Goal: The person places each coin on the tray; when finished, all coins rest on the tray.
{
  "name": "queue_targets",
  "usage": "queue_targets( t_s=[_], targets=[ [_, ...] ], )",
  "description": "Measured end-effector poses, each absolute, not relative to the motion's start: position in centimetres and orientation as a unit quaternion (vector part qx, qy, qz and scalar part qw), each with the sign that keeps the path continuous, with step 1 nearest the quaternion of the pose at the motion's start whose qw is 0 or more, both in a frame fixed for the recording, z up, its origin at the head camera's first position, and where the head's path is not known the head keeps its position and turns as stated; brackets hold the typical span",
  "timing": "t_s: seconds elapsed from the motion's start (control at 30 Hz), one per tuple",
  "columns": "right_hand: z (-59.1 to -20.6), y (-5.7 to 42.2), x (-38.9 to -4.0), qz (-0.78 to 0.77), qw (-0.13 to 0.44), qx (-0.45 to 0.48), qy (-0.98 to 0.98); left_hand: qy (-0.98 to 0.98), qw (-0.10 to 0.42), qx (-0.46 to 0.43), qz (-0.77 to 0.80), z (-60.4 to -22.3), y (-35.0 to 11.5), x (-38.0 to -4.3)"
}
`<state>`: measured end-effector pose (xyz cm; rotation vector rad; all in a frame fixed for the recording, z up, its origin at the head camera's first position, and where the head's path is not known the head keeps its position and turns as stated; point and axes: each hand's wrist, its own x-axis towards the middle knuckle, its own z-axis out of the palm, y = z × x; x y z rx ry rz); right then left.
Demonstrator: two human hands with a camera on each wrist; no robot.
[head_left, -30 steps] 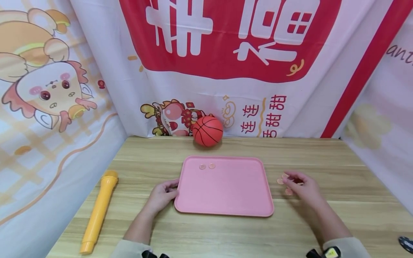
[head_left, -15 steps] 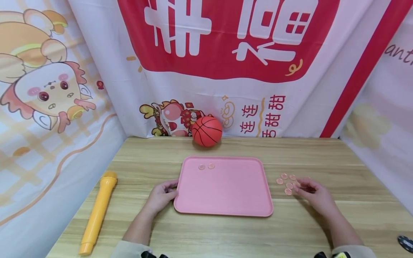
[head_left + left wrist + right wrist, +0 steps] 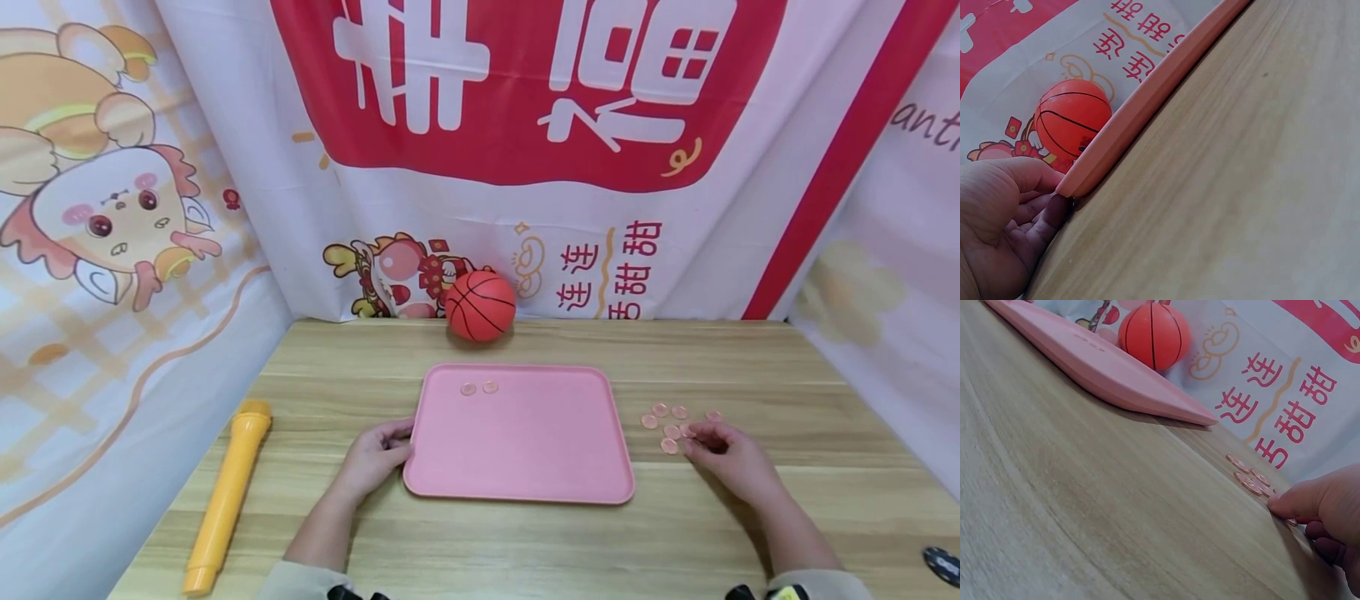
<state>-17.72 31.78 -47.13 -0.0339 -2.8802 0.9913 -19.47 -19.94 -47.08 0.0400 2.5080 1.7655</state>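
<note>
A pink rectangular tray (image 3: 522,442) lies flat on the wooden table. At its left edge my left hand (image 3: 377,457) grips the rim; the left wrist view shows fingers above and below the tray's edge (image 3: 1116,137). Two copper-coloured coins (image 3: 479,388) lie near the tray's back left corner. To the right of the tray, several more coins (image 3: 671,432) are spread on the wood. My right hand (image 3: 731,458) has its fingertips at one coin (image 3: 686,431) on the right of this group, pinching at it. Its fingers partly cover that coin.
A small red basketball (image 3: 481,306) stands behind the tray against the printed cloth (image 3: 480,208). On the left of the table lies a yellow toy microphone (image 3: 227,500). A black-and-white disc (image 3: 942,565) sits at the far right edge.
My right hand has moved a little right and toward me over the coins, uncovering several of them. One coin now shows beyond its fingers. The left hand stays at the tray.
</note>
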Motion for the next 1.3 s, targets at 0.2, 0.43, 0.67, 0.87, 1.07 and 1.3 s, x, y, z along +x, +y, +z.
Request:
queue_targets(
  t_s=[0.2,0.43,0.67,0.87,1.07,1.3],
  targets=[
    [-47.1,31.7,-17.8,0.317,0.046,-0.01,-0.947,0.817,0.038,0.019,0.575,-47.0,-19.9,-19.4],
    [-46.8,31.5,-18.0,0.314,0.014,-0.023,-0.949,0.816,0.038,0.023,0.576,-47.0,-20.0,-19.4],
    [-46.5,31.4,-17.8,0.312,0.009,-0.023,-0.95,0.817,0.038,0.019,0.575,-47.1,-19.9,-19.4],
    [-46.7,31.5,-17.7,0.307,0.029,-0.003,-0.951,0.819,0.036,0.01,0.572,-47.1,-19.9,-19.4],
    [-46.5,31.4,-17.9,0.34,0.014,-0.033,-0.94,0.821,0.037,0.01,0.57,-47.1,-19.9,-19.5],
    [-45.7,30.2,-18.2,0.485,-0.003,-0.055,-0.873,0.82,0.04,0.011,0.571,-47.0,-19.9,-19.4]
  ],
)
